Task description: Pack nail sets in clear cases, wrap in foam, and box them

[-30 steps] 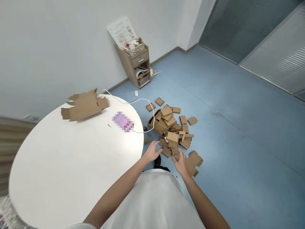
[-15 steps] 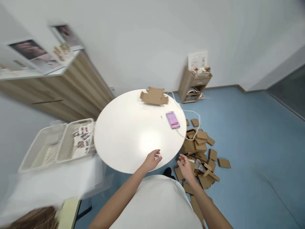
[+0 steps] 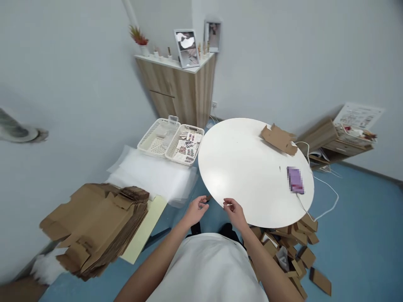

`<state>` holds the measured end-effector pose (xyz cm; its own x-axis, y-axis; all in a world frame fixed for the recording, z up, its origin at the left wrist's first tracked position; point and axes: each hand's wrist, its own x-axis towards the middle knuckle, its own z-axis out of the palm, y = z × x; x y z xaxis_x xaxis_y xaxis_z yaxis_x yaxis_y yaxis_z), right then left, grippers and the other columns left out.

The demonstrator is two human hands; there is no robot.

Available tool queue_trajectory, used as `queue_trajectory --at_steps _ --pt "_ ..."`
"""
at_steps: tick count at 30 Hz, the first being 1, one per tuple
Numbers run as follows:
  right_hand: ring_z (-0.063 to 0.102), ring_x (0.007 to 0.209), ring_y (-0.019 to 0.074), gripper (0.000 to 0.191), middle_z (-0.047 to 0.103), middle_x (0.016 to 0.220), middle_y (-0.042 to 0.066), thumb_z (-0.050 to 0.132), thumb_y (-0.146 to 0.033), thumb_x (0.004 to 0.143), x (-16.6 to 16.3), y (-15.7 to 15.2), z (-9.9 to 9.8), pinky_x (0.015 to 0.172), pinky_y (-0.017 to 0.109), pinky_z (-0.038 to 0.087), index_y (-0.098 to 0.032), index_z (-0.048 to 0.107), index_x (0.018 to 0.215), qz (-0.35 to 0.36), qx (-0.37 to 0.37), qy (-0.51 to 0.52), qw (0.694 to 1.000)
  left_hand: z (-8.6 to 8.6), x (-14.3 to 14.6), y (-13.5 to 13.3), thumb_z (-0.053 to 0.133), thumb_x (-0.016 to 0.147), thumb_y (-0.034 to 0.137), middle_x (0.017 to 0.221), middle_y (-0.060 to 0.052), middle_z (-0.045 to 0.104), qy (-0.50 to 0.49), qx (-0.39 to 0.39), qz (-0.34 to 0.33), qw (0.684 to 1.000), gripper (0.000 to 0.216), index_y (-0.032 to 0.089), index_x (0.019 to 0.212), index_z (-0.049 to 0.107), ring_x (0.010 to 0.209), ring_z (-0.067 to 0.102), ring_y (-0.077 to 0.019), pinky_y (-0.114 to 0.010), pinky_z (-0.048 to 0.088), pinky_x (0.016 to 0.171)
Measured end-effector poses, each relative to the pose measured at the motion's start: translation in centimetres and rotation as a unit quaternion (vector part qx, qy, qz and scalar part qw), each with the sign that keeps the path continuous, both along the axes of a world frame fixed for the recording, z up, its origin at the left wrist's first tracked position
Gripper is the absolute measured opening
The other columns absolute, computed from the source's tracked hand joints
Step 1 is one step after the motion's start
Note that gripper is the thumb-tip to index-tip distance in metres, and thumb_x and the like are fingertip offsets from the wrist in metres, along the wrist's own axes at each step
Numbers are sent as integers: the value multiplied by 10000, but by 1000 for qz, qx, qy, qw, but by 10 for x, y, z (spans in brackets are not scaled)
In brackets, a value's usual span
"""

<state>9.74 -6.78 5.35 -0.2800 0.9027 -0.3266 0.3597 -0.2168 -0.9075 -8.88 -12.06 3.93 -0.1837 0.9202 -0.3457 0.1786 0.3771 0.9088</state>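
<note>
My left hand (image 3: 195,208) hovers off the near left edge of the round white table (image 3: 245,172), fingers loosely apart and holding nothing. My right hand (image 3: 233,211) is over the table's near rim, fingers curled but apart, also holding nothing. A stack of flat brown cardboard box blanks (image 3: 97,222) lies to the left, below my left arm. A pile of small folded cardboard boxes (image 3: 292,247) lies on the blue floor to the right of my right arm. One flat cardboard blank (image 3: 278,138) rests on the far side of the table.
A purple phone (image 3: 295,179) with a white cable (image 3: 327,197) lies on the table's right. Two white baskets (image 3: 171,140) with small printed items sit on clear plastic sheets (image 3: 151,176). A wooden cabinet (image 3: 179,90) stands in the corner; a low wooden shelf unit (image 3: 340,140) stands right.
My view has swung left, from the box pile on the floor to the table, baskets and cardboard stack. Both hands left the pile and now hover at the table's near edge.
</note>
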Motion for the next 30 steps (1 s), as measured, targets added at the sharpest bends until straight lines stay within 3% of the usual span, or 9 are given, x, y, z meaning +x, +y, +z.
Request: queue_trajectory --at_steps 4,7,16,23,30 --pt "570 723 153 341 614 897 56 515 -409 719 -38 -3 9 679 305 475 -188 575 971 109 2 1 994 -3 -25 -15 540 746 329 1066 -113 585 -18 -3 63 998 408 158 1115 507 874 587 -172 -336 480 781" --pt "569 723 157 327 620 885 54 531 -399 715 -50 3 10 686 320 480 -189 583 960 135 -1 0 991 -4 -33 -16 539 750 316 1062 -108 583 -39 3 101 994 408 162 1126 500 861 587 -158 -326 482 787" --pt "589 698 156 342 615 855 61 566 -436 690 -65 53 13 689 322 479 -187 581 924 93 -68 66 991 -9 -54 11 561 723 322 1016 -109 587 -21 9 167 986 422 135 1098 513 821 580 -149 -327 469 778" --pt "577 662 144 342 602 847 57 590 -432 671 -71 94 -1 662 310 468 -184 580 906 39 -129 100 986 2 -73 44 547 725 352 1021 -100 561 5 7 202 979 517 156 1187 421 807 589 -152 -327 470 740" --pt "569 668 140 335 592 831 48 581 -426 680 -101 131 -2 655 301 458 -178 574 905 85 -139 92 982 10 -92 71 535 746 345 1169 -121 482 23 -35 229 973 598 214 1275 288 852 596 -165 -320 471 743"
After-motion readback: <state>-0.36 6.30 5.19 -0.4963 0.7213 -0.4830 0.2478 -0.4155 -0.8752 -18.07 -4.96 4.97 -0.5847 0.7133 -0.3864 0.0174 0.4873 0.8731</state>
